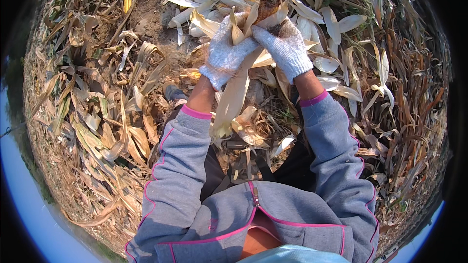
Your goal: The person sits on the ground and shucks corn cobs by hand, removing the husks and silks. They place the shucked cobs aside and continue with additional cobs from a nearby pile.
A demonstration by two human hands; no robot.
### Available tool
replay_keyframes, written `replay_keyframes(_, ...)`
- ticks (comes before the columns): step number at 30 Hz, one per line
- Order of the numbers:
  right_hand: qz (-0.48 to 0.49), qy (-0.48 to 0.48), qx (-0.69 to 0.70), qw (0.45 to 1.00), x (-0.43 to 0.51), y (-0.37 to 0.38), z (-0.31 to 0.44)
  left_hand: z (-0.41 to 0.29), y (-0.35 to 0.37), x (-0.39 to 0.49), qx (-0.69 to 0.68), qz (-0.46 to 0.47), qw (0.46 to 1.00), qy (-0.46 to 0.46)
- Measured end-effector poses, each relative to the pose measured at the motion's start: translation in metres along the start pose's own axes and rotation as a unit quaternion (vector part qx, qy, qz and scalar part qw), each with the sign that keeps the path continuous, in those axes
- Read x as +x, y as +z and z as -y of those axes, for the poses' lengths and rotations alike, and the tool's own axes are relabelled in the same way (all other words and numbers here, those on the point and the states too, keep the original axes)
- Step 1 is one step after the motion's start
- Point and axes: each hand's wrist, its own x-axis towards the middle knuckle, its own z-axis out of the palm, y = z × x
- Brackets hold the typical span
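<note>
Between my two hands, in the head view, is a partly husked ear of corn (264, 11) with a dark, shrivelled tip pointing away from me. My left hand (227, 52), in a white knitted glove, grips the husk on the ear's left side. Against the right side, my gloved right hand (287, 48) presses its thumb on the husk just below the bare kernels. A long pale husk leaf (231, 98) hangs down toward my lap from beneath the left hand. The gloves and loose leaves hide the ear's lower end.
Beyond my hands lies a pile of ears in pale husks (234, 0). Bare yellow ears lie at the far left, one apart from the others (127, 1). Dry stalks and leaves (409, 91) cover the ground on both sides. My shoe (173, 91) shows below the left wrist.
</note>
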Motion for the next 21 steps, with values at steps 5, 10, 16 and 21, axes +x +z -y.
replay_keyframes(5,0.006,0.012,0.034,0.999,-0.002,0.000,0.002,0.006,-0.006,-0.002,0.035,-0.068,0.997,-0.009)
replay_keyframes(10,-0.005,-0.039,-0.023,0.999,-0.002,0.005,-0.003,0.013,-0.007,-0.004,0.042,-0.121,0.991,0.032)
replay_keyframes(16,-0.071,-0.096,0.186,0.975,0.000,-0.014,0.016,0.003,-0.026,0.004,-0.038,-0.262,0.960,-0.093)
replay_keyframes(21,-0.232,0.034,0.318,0.919,0.016,-0.052,0.010,-0.004,-0.060,0.008,-0.276,-0.307,0.909,-0.054)
